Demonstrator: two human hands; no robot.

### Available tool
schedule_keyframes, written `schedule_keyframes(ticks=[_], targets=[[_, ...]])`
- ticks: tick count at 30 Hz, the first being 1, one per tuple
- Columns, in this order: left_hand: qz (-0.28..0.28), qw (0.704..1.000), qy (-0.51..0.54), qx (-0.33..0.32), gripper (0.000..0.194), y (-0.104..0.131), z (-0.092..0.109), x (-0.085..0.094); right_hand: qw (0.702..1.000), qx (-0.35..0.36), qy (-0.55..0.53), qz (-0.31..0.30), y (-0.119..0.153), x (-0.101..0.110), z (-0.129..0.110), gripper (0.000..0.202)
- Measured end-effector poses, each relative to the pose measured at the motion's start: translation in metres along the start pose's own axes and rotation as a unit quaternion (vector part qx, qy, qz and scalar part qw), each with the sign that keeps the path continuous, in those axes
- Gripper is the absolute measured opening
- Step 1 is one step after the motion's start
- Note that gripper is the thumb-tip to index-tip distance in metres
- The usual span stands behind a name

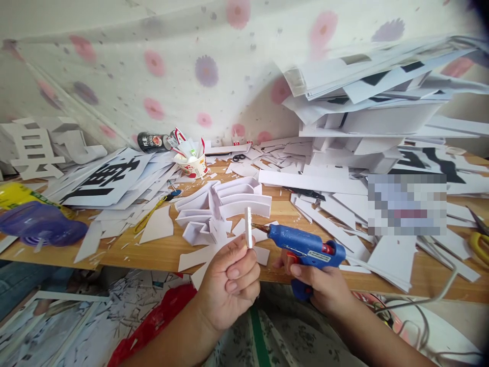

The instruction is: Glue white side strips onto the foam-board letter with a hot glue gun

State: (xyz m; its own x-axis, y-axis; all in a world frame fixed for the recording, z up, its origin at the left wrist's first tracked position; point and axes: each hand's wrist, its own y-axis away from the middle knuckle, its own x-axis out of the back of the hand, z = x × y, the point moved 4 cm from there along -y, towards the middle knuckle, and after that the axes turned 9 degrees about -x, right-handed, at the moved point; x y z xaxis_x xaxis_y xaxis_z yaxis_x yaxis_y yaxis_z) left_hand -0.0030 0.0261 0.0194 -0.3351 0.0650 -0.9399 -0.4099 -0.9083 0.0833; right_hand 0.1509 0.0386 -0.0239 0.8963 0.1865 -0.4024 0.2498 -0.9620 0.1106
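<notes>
Pinched upright between the thumb and fingers of my left hand (233,278) is a narrow white strip (248,227). My right hand (319,285) grips a blue glue gun (301,244) by its handle, with the nozzle pointing left at the strip's edge. Whether the tip touches the strip is too small to tell. Just behind my left hand, a white built-up shape with curved raised walls (244,200) lies on the wooden table (145,257).
White offcuts (158,224) and long strips cover much of the table. A paper cup of tools (193,167) and a dark bottle (153,141) stand and lie at the back. Stacked white sheets (374,117) rise at the right. Yellow-handled scissors (479,247) lie far right; a cable (445,290) hangs over the edge.
</notes>
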Motion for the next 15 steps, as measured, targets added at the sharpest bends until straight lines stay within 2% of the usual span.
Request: schedule_keyframes(ticks=[4,12,15], targets=[[0.011,1.0,-0.013,-0.008,0.015,0.0,0.0004,-0.0005,1.0,0.016,0.017,0.001,0.0033,-0.0009,-0.0018,0.021],[0.014,0.998,-0.053,-0.013,0.015,-0.001,0.0018,-0.003,0.999,-0.01,0.041,0.016,0.0038,0.0036,-0.0003,0.02],[0.012,0.998,-0.067,-0.009,0.016,-0.0011,0.0009,-0.0029,0.997,-0.003,0.062,0.041,0.0025,0.0056,-0.0038,0.023]])
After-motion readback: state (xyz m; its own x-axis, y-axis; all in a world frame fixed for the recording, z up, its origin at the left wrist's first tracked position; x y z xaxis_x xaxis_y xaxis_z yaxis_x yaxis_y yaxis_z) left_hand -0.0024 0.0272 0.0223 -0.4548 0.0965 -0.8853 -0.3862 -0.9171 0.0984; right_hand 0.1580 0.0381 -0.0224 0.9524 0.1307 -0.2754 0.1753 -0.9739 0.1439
